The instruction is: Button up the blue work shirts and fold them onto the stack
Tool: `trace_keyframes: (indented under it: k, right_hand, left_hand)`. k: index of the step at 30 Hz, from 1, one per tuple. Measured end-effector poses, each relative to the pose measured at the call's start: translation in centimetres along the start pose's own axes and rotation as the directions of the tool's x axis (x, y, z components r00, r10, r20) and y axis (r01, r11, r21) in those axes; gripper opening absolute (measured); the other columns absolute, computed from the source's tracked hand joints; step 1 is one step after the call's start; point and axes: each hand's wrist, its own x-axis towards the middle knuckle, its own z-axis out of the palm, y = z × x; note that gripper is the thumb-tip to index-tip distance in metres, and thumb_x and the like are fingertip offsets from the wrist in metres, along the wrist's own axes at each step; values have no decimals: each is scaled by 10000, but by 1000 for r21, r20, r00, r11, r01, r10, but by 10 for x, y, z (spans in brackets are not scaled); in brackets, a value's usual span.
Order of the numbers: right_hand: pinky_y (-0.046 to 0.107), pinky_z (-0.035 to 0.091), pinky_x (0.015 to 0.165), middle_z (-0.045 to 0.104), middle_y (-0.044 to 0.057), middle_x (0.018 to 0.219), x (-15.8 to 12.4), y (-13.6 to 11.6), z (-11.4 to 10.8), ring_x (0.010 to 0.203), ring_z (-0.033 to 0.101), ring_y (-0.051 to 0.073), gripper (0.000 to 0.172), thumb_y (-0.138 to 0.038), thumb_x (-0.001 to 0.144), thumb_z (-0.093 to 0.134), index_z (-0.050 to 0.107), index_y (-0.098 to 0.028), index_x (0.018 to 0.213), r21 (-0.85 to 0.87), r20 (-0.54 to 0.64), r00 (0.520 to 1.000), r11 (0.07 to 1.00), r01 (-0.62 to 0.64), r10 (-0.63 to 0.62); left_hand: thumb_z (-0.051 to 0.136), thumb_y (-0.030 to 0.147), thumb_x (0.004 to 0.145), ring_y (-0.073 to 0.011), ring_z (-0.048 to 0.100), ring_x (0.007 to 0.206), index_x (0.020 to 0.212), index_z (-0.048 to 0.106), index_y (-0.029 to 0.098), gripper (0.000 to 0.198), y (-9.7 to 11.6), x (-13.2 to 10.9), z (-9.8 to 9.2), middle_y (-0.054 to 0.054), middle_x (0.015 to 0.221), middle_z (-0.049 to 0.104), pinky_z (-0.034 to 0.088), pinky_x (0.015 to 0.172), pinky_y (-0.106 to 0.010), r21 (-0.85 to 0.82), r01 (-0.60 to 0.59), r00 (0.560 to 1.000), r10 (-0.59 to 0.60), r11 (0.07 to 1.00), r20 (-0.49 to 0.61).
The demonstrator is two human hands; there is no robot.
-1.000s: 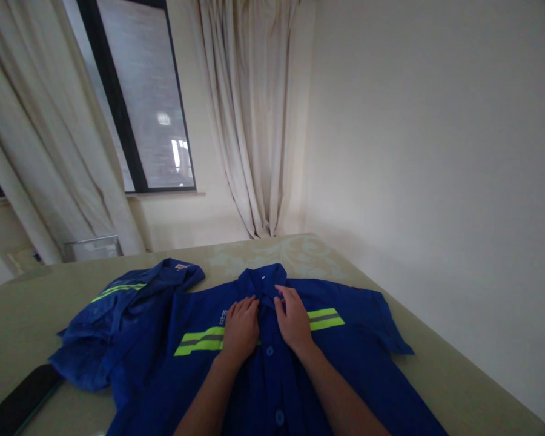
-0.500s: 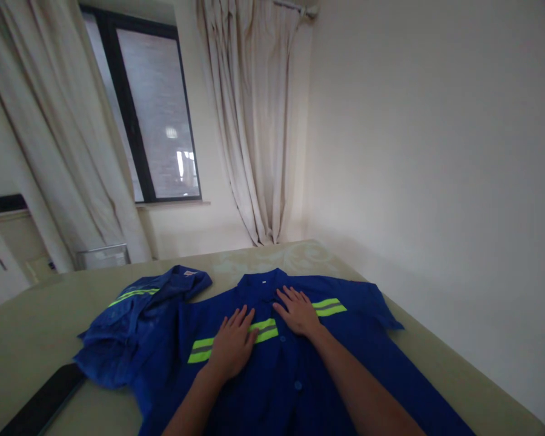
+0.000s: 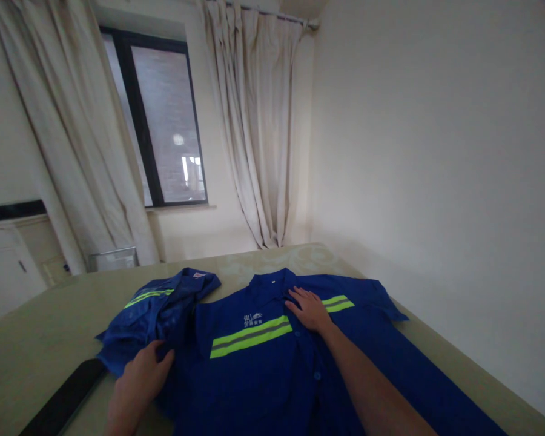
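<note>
A blue work shirt with yellow-green reflective stripes lies front up and buttoned on the pale table. My right hand rests flat on its chest just below the collar, fingers spread. My left hand is at the shirt's left sleeve edge, fingers curled against the fabric; I cannot make out whether it grips the cloth. A second blue shirt lies crumpled just beyond that hand.
A dark flat object lies at the table's near left. Cream curtains and a dark-framed window stand behind the table. A plain wall runs close along the right side. A white cabinet is at far left.
My left hand has slid from the shirt's chest out to the left sleeve edge. My right hand stays flat near the collar. The view has tilted up and left.
</note>
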Motion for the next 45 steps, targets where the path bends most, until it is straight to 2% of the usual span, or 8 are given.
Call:
trace_keyframes:
  k: [4,9,14,20,24,33,39,45]
  right_hand:
    - [449,224,1215,441,74,1583,-1,-1,-1,1478,371,263,656,-653,1019,309,512,-249,1496,-9,-15,1000,1000,-6,6]
    - [443,245,1204,454,74,1575,0,-2,0,1468,388,267,648,-655,1015,330,529,-254,1482,-17,-29,999,1000,-14,14]
    - [441,263,1194,473,76,1563,-1,-1,1,1456,406,270,646,-660,1014,329,547,-255,1468,-8,-39,999,1000,-8,7]
    - [434,278,1185,490,90,1550,-2,-1,0,1441,424,274,647,-656,1016,333,565,-239,1453,-10,-48,999,1000,-15,14]
    - [439,270,1189,481,84,1557,-2,-2,-2,1448,415,269,656,-663,1016,314,558,-245,1459,-2,-32,999,1000,-16,16]
    - [397,280,1185,497,97,1545,-1,0,0,1427,436,253,651,-621,1020,344,519,-199,1483,36,-118,993,999,2,2]
    - [365,352,1112,614,116,1393,-17,-15,-14,1296,520,245,528,-480,1056,304,563,-175,1400,59,-434,900,997,58,-26]
    - [448,400,1062,603,176,1358,-30,22,-41,1265,533,331,474,-483,1012,408,599,-165,1307,-4,-380,895,967,-253,233]
  left_hand:
    - [673,474,697,-344,756,919,968,751,190,400,3,1,-24,-89,902,805,620,819,-428,-429,16,1000,-5,903,27]
    - [695,576,775,-281,738,1030,1253,693,189,616,71,-53,-32,-59,1060,799,622,856,-345,-742,-62,979,186,667,86]
    - [429,586,969,-253,668,1182,1274,703,265,520,120,-90,11,-55,1238,739,513,1063,-392,-566,-419,790,592,710,158]
    - [459,542,948,-328,337,1504,1491,507,288,601,86,-77,64,-58,1626,397,237,1233,-567,5,-588,785,569,809,245]
    - [409,492,953,-365,340,1490,1475,498,119,648,66,-59,70,-191,1593,413,290,1201,-561,90,-479,878,478,873,41]
    - [432,207,783,-248,687,1126,1441,459,170,659,80,-43,59,-128,1294,660,587,914,-393,-620,-250,936,349,744,41]
    - [383,153,788,-237,565,1312,1236,674,192,535,81,-28,38,-71,1322,665,358,1209,-436,-395,-433,898,424,810,-114]
    - [414,65,804,-322,508,1337,1394,622,223,646,43,-16,1,-117,1510,523,419,1128,-517,167,-475,864,494,864,-99]
